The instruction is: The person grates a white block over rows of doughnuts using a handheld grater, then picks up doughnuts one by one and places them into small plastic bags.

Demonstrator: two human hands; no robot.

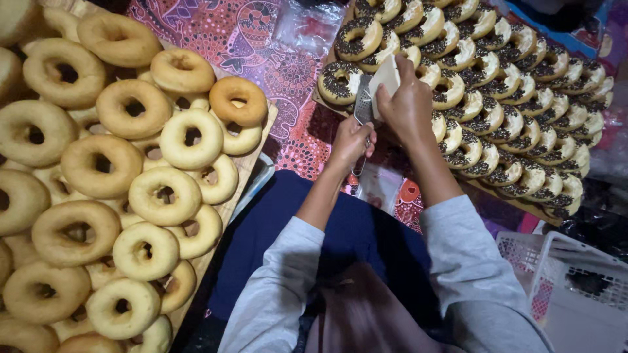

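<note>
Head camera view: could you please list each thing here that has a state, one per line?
Left hand: closed on the metal grater handle.
Right hand: gripping a pale block against the grater.
Plain doughnuts: unglazed, piled on the wooden board.
Topped doughnuts: glazed, dark-sprinkled, in overlapping rows.
White basket: upright; contents unclear.

Plain doughnuts [98, 163] lie heaped on a board [252, 167] at left. Topped doughnuts [497, 85] fill a tray [484, 189] far right. A basket [569, 281] sits near right.
</note>
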